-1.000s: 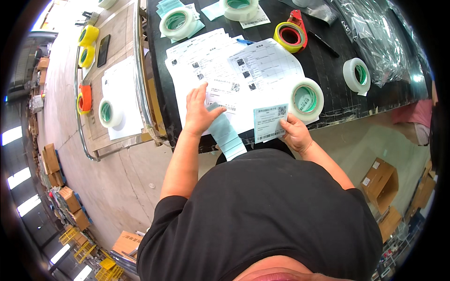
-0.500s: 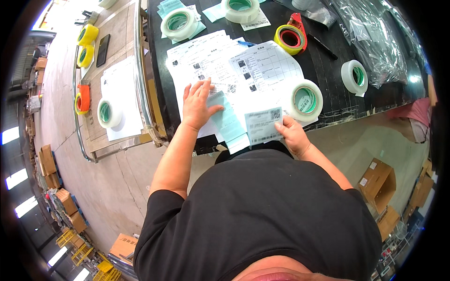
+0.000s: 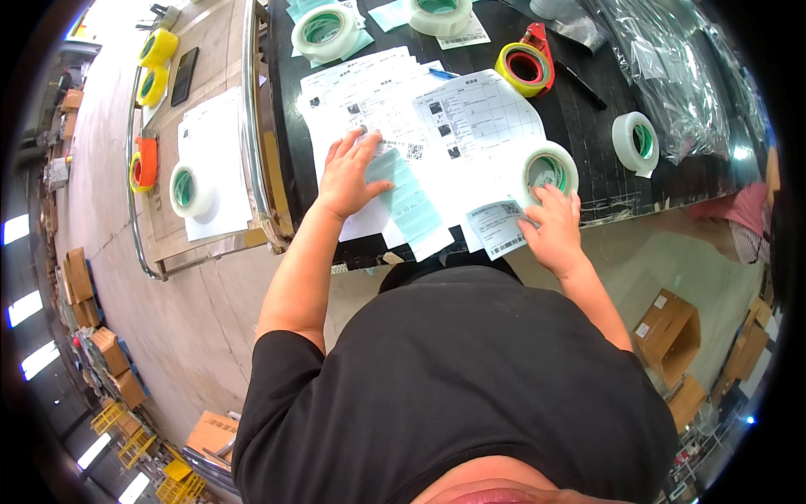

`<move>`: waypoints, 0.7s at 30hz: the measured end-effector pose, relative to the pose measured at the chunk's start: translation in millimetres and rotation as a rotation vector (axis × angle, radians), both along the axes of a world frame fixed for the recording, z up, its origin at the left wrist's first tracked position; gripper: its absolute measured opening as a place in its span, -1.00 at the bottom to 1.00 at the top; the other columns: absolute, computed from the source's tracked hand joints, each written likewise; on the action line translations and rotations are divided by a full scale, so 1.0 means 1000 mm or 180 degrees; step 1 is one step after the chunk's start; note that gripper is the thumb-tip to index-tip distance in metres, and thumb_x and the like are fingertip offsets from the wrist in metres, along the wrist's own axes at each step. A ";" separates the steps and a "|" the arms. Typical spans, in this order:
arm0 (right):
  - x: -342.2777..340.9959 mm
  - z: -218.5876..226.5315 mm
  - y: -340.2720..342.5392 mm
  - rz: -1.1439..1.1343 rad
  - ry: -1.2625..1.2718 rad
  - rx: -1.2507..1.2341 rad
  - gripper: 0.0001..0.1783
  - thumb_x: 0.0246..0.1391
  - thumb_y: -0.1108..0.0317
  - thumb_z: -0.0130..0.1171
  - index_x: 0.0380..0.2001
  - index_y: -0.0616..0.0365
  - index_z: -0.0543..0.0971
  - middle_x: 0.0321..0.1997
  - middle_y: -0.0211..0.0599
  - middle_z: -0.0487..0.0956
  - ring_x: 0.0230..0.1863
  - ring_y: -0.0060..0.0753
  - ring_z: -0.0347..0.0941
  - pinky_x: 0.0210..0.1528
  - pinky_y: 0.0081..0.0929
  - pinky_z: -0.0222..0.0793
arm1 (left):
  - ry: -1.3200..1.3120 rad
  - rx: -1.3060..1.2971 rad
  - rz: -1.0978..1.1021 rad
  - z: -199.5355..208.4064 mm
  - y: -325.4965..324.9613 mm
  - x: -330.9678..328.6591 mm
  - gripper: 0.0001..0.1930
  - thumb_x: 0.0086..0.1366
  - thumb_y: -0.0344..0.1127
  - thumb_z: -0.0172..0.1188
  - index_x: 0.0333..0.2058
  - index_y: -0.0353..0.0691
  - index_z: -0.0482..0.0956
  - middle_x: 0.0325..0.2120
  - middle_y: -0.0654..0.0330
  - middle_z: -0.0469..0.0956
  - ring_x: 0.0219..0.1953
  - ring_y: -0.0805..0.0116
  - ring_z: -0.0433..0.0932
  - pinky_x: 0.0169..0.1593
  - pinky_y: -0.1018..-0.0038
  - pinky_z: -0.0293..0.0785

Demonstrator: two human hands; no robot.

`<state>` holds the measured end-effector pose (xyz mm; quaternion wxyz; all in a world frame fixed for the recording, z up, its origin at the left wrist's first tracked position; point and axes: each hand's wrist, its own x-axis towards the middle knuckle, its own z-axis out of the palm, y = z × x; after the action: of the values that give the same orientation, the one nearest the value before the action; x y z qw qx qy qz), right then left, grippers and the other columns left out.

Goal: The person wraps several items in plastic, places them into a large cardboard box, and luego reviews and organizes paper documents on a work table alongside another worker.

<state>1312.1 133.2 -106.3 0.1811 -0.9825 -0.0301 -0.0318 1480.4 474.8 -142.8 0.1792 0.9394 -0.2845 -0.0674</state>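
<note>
Spread flat on the printed sheets lies my left hand, fingers apart, its thumb over the edge of a pale blue label strip. My right hand rests at the near side of a clear tape roll with a green core. Its fingertips reach over the core and the fingers are apart. Beside its thumb is a pale blue printed label with a barcode, at the table's near edge. Whether the thumb still touches that label is hard to tell.
A red tape dispenser with yellow tape and a black marker lie beyond. More clear tape rolls and plastic bags are on the black table. To the left, a metal-railed cart carries tapes and a phone.
My right hand has let the raised label down onto the table edge and moved right and slightly up, onto the tape roll. My left hand has shifted slightly left on the sheets.
</note>
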 end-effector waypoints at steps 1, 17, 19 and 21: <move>0.002 -0.005 0.000 -0.0048 0.0256 -0.0099 -0.84 -0.12 0.31 0.36 -0.44 0.10 0.63 0.11 -0.06 0.50 0.23 0.01 0.32 0.32 0.28 -0.13 | -0.0065 -0.0037 0.0086 -0.004 -0.003 -0.003 -0.08 -0.05 -0.04 0.48 0.28 -0.13 0.27 0.21 0.09 0.38 0.39 0.13 0.12 0.42 0.14 -0.06; 0.023 0.039 0.013 0.0572 -0.0557 0.0742 -0.78 -0.22 0.45 0.30 -0.40 -0.09 0.64 0.02 -0.20 0.58 0.19 -0.14 0.39 0.26 -0.06 -0.15 | 0.0205 0.0178 0.0630 0.016 -0.049 -0.021 -0.03 -0.15 -0.07 0.55 0.26 -0.17 0.31 0.08 0.13 0.42 0.12 0.09 0.36 0.21 0.29 0.32; 0.026 0.035 0.029 0.0890 -0.0685 0.0486 -0.85 -0.21 0.43 0.29 -0.47 -0.10 0.64 0.00 -0.29 0.58 0.16 -0.22 0.39 0.26 0.00 -0.17 | 0.0207 0.0187 0.0691 0.018 -0.051 -0.022 -0.04 -0.14 -0.07 0.55 0.26 -0.18 0.31 0.09 0.11 0.41 0.13 0.08 0.35 0.22 0.29 0.31; 0.031 0.031 0.046 0.1141 -0.0721 0.0359 -0.90 -0.18 0.44 0.25 -0.53 -0.07 0.62 -0.04 -0.35 0.59 0.15 -0.29 0.38 0.27 0.07 -0.21 | 0.0225 0.0197 0.0748 0.017 -0.052 -0.025 -0.04 -0.14 -0.08 0.55 0.26 -0.18 0.31 0.09 0.09 0.41 0.14 0.07 0.34 0.23 0.29 0.31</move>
<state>1343.3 179.0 -75.6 0.2339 -0.9399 -0.2226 -0.1109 1455.5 422.4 -125.6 0.1667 0.9684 -0.1637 -0.0877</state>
